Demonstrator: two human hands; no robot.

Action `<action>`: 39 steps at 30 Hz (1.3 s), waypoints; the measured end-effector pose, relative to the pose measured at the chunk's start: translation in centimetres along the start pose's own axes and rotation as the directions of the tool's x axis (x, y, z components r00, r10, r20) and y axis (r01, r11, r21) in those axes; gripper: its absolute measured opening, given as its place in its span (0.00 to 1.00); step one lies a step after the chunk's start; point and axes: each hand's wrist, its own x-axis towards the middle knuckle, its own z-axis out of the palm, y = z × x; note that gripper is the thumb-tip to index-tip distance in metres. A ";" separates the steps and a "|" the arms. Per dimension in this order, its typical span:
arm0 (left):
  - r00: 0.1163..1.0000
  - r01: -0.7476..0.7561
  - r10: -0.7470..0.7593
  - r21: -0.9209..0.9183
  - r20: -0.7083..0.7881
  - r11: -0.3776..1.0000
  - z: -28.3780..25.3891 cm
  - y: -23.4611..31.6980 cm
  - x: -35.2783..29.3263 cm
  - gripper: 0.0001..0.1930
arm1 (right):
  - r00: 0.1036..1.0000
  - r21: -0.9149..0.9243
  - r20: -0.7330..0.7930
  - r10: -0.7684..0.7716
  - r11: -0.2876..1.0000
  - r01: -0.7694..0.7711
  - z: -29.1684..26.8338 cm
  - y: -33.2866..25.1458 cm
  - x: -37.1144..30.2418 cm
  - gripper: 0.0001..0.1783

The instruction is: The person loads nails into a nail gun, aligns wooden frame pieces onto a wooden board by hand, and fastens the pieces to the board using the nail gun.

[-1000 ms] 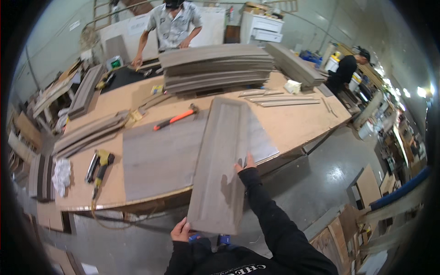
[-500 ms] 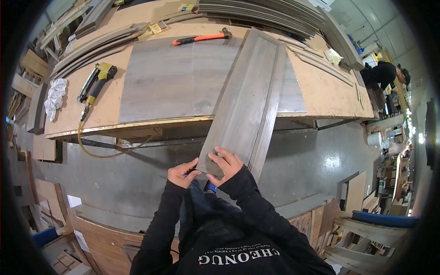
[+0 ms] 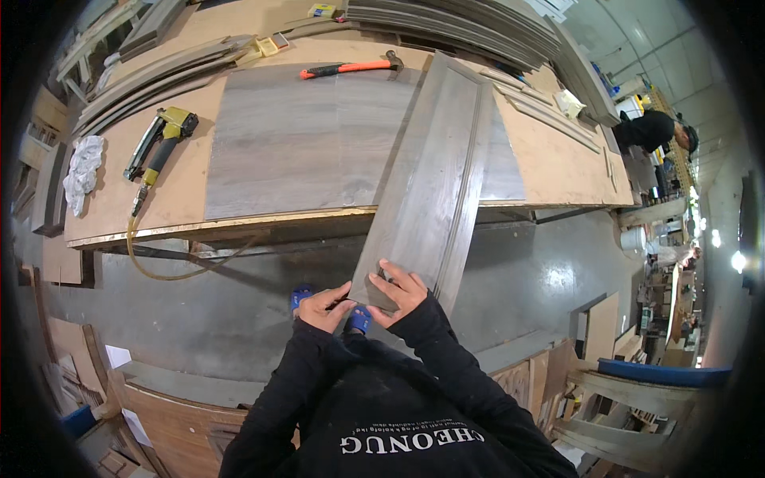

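Observation:
A long grey wood-grain cabinet door [image 3: 422, 159] with a raised frame leans over the bench edge, its near end sloping down toward me. At its near left corner, my left hand [image 3: 325, 307] pinches the edge between thumb and fingers. My right hand [image 3: 402, 295] grips the near end, with bent fingers on the face and the thumb at the end edge. Whatever lies under the fingertips is hidden. Beneath the door, flat grey panels [image 3: 279, 143] rest on the bench.
A yellow-green nail gun [image 3: 163, 139] with an air hose [image 3: 139, 255] lies left on the workbench [image 3: 119, 227]. Behind the panels is an orange-handled hammer [image 3: 351, 68]. Stacked grey boards [image 3: 462, 28] stand at the back; a person [image 3: 653, 131] bends at far right.
My view has shifted slightly, and both blue shoes now show below the door's near end. Both hands remain at that end, with the right fingers a little repositioned.

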 end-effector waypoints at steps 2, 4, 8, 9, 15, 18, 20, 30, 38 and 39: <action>1.000 -0.028 0.029 0.036 -0.011 0.999 -0.4 0.1 0.4 0.17 | 1.000 0.000 0.006 -0.012 1.000 0.012 0.2 0.0 0.5 0.31; 0.998 -0.056 0.057 0.065 -0.004 0.996 -0.8 0.5 0.9 0.17 | 1.000 -0.008 0.002 0.000 1.000 0.000 0.4 -0.3 0.8 0.31; 0.997 -0.068 0.070 0.092 -0.018 0.993 -1.3 0.3 1.4 0.16 | 1.000 -0.022 0.017 -0.007 1.000 0.008 0.6 -0.3 1.7 0.31; 0.998 -0.064 0.066 0.092 -0.015 0.994 -1.3 0.3 1.4 0.16 | 1.000 -0.008 -0.005 -0.009 1.000 0.009 0.6 -0.4 1.8 0.31; 0.991 -0.130 0.135 0.132 -0.027 0.983 -0.9 0.0 1.1 0.16 | 1.000 0.016 0.022 0.020 1.000 -0.020 0.2 -0.3 1.5 0.31; 0.987 -0.154 0.158 0.143 -0.017 0.978 -0.9 0.4 1.2 0.16 | 0.998 0.006 0.062 0.021 1.000 -0.022 0.0 -0.2 1.3 0.31; 0.989 -0.146 0.147 0.208 0.010 0.967 -1.0 0.6 1.0 0.16 | 0.997 -0.010 0.071 0.017 1.000 -0.016 -0.1 -0.3 1.2 0.31; 0.994 -0.077 0.085 0.105 -0.074 0.991 -0.3 1.5 1.6 0.13 | 0.997 0.013 0.075 0.016 1.000 -0.017 -0.7 0.0 1.9 0.30; 0.962 -0.261 0.273 0.223 -0.024 0.939 -2.0 1.6 3.6 0.10 | 0.999 -0.025 0.028 0.028 0.999 -0.028 0.0 -0.4 3.5 0.30; 0.960 -0.265 0.277 0.224 -0.027 0.938 -2.3 1.8 3.6 0.10 | 1.000 -0.018 0.012 0.017 1.000 -0.017 0.1 -0.5 3.7 0.29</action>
